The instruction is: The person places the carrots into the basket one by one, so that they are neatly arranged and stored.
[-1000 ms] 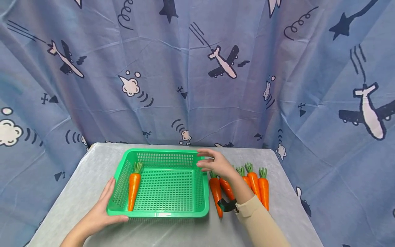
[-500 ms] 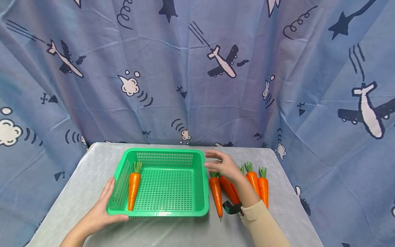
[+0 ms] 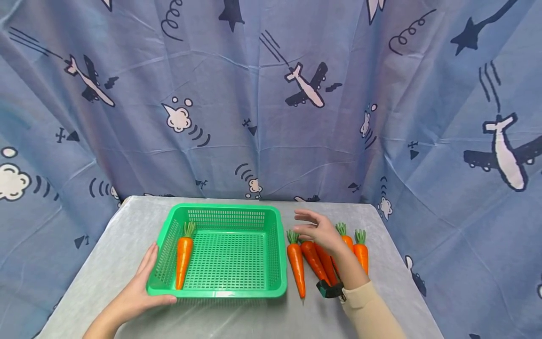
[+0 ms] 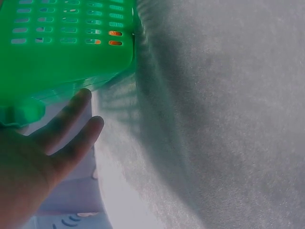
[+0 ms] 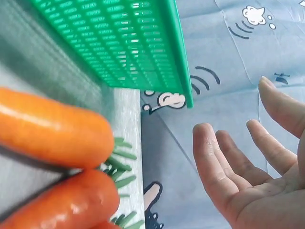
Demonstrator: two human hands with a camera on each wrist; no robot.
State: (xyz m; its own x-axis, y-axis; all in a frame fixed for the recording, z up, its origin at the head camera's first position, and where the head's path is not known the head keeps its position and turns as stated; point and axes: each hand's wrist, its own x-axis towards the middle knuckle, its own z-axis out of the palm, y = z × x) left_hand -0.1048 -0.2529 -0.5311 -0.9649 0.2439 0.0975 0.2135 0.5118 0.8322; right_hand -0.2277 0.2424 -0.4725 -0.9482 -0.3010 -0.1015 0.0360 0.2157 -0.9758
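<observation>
A green plastic basket (image 3: 224, 294) stands on the table with one carrot (image 3: 184, 261) lying along its left side, leaves toward the back. My left hand (image 3: 137, 292) rests at the basket's front left corner, fingers straight along the left wall and thumb by the front rim. In the left wrist view those fingers (image 4: 78, 138) are spread beside the basket wall. Right of the basket lie several carrots (image 3: 297, 268) with green tops. My right hand (image 3: 319, 231) hovers over them with nothing in it, its fingers apart and slightly bent in the right wrist view.
A pale cloth covers the table (image 3: 211, 320). Behind and on both sides hangs a blue curtain (image 3: 237, 117) printed with planes and clouds. The right forearm, with a dark wrist strap (image 3: 329, 289), covers parts of some carrots.
My right hand has moved to the right, from over the basket's right rim to above the carrots, uncovering the leftmost one. Left hand and basket stay put.
</observation>
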